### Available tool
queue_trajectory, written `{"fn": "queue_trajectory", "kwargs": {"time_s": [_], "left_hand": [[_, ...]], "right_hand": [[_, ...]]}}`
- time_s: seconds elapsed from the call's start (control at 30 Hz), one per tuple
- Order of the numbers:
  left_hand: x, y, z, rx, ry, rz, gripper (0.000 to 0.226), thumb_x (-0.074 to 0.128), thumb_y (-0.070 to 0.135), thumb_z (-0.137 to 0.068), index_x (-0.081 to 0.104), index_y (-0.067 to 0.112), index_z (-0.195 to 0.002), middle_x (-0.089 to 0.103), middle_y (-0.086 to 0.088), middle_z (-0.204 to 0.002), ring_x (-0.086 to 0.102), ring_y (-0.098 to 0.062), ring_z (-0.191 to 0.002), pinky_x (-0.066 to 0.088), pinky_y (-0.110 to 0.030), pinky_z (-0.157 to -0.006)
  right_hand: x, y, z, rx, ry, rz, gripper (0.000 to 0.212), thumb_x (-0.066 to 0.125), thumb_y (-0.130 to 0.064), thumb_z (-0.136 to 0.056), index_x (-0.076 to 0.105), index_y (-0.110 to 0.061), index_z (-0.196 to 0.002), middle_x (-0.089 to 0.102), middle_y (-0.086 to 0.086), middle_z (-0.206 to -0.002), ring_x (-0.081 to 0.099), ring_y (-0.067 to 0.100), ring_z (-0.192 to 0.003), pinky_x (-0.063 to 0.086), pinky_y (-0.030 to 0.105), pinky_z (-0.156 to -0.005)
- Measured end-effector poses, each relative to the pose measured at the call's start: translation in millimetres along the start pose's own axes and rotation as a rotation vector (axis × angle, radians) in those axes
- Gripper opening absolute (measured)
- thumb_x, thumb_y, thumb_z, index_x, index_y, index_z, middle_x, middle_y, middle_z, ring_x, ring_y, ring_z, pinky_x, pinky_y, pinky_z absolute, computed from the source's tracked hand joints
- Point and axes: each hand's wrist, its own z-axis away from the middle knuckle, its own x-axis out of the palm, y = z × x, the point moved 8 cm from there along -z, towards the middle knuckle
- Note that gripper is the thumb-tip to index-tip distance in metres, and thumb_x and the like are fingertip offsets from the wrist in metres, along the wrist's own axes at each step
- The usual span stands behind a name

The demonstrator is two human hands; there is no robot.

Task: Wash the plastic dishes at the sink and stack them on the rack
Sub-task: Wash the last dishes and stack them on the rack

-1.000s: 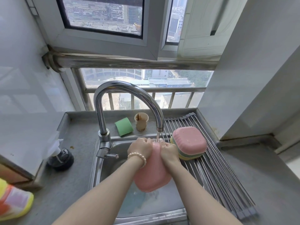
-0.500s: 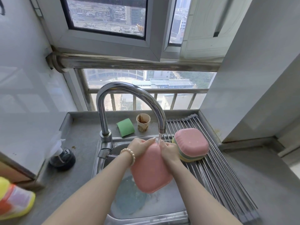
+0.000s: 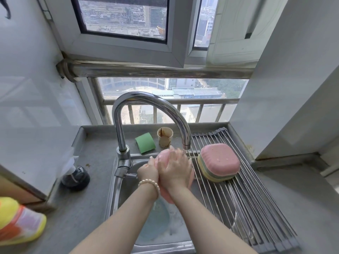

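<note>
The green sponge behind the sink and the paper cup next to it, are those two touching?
Apart. The head view shows a strip of bare grey counter between the green sponge and the paper cup, which stands upright to its right.

Both forearms reach in from six o'clock. The left hand (image 3: 148,170), beaded bracelet at its wrist, curls its fingers; the right hand (image 3: 175,166) lies spread, fingers toward twelve.
</note>
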Motion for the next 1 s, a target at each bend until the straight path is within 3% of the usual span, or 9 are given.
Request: {"fn": "queue_trajectory", "kwargs": {"time_s": [0.13, 0.2, 0.33, 0.43, 0.57, 0.63, 0.8, 0.9, 1.0], "left_hand": [[-16, -7, -9, -0.116, 0.035, 0.096, 0.040, 0.050, 0.034, -0.097, 0.061, -0.004, -0.106, 0.064, -0.015, -0.113, 0.061, -0.033, -0.106, 0.049, -0.039, -0.094], [-20, -12, -12, -0.142, 0.036, 0.120, 0.040, 0.052, 0.039, -0.095, 0.061, 0.001, -0.102, 0.064, -0.017, -0.117, 0.062, -0.033, -0.106, 0.050, -0.044, -0.095], [-23, -19, -12, -0.150, 0.067, 0.072, 0.037, 0.053, 0.035, -0.092, 0.062, 0.000, -0.088, 0.063, -0.022, -0.117, 0.060, -0.035, -0.108, 0.047, -0.044, -0.098], [-25, -9, 0, -0.095, 0.053, -0.024, 0.042, 0.044, 0.027, -0.100, 0.061, -0.009, -0.113, 0.059, -0.024, -0.124, 0.055, -0.035, -0.116, 0.042, -0.035, -0.095], [-29, -8, -2, -0.045, 0.022, -0.112, 0.045, 0.037, 0.030, -0.102, 0.058, -0.005, -0.123, 0.057, -0.023, -0.128, 0.055, -0.034, -0.118, 0.045, -0.037, -0.096], [-31, -8, -3, -0.046, 0.009, -0.136, 0.046, 0.039, 0.032, -0.102, 0.058, -0.003, -0.123, 0.058, -0.021, -0.127, 0.056, -0.034, -0.117, 0.047, -0.037, -0.095], [-34, -12, -4, -0.075, 0.082, -0.116, 0.035, 0.056, 0.030, -0.092, 0.062, -0.003, -0.082, 0.066, -0.018, -0.100, 0.059, -0.031, -0.094, 0.046, -0.035, -0.085], [-26, 2, 4, 0.107, 0.054, -0.344, 0.041, 0.049, 0.041, -0.095, 0.065, 0.003, -0.093, 0.067, -0.016, -0.105, 0.056, -0.028, -0.088, 0.044, -0.033, -0.080], [1, 10, 20, 0.402, -0.055, -0.775, 0.064, 0.040, 0.068, -0.087, 0.053, 0.017, -0.124, 0.054, -0.010, -0.123, 0.051, -0.030, -0.111, 0.042, -0.037, -0.092]], "right_hand": [[21, -9, 29, -0.357, 0.042, 0.022, 0.058, 0.011, -0.051, -0.100, 0.027, -0.022, -0.148, 0.028, 0.008, -0.155, 0.026, 0.031, -0.142, 0.011, 0.052, -0.112], [24, 3, 36, -0.447, 0.022, -0.057, 0.064, 0.010, -0.060, -0.098, 0.027, -0.026, -0.149, 0.022, 0.004, -0.157, 0.015, 0.025, -0.146, 0.009, 0.051, -0.112], [17, 22, 24, -0.181, -0.134, -0.266, 0.100, 0.007, -0.090, -0.069, 0.013, -0.034, -0.151, 0.007, 0.001, -0.160, -0.001, 0.019, -0.146, 0.010, 0.041, -0.118], [17, 30, 6, 0.107, -0.242, -0.323, 0.092, 0.031, -0.083, -0.076, 0.024, -0.029, -0.149, 0.029, 0.010, -0.148, 0.030, 0.031, -0.134, 0.031, 0.042, -0.108], [20, 44, -5, 0.286, -0.320, -0.348, 0.092, 0.039, -0.088, -0.069, 0.047, -0.019, -0.129, 0.053, 0.010, -0.124, 0.053, 0.032, -0.114, 0.044, 0.040, -0.096], [18, 54, -8, 0.377, -0.301, -0.467, 0.080, 0.044, -0.081, -0.075, 0.054, -0.015, -0.117, 0.059, 0.006, -0.112, 0.057, 0.029, -0.109, 0.044, 0.034, -0.088], [14, 74, -12, 0.518, -0.194, -0.629, 0.048, 0.049, -0.045, -0.093, 0.067, -0.001, -0.088, 0.058, 0.005, -0.080, 0.058, 0.027, -0.087, 0.040, 0.030, -0.071], [22, 84, -9, 0.606, -0.180, -0.688, 0.029, 0.050, -0.024, -0.091, 0.059, -0.008, -0.069, 0.055, 0.004, -0.070, 0.050, 0.021, -0.074, 0.039, 0.023, -0.059], [14, 91, -11, 0.638, -0.106, -0.741, 0.033, 0.053, -0.021, -0.089, 0.055, -0.013, -0.057, 0.057, 0.003, -0.064, 0.051, 0.023, -0.070, 0.040, 0.030, -0.065]]}}
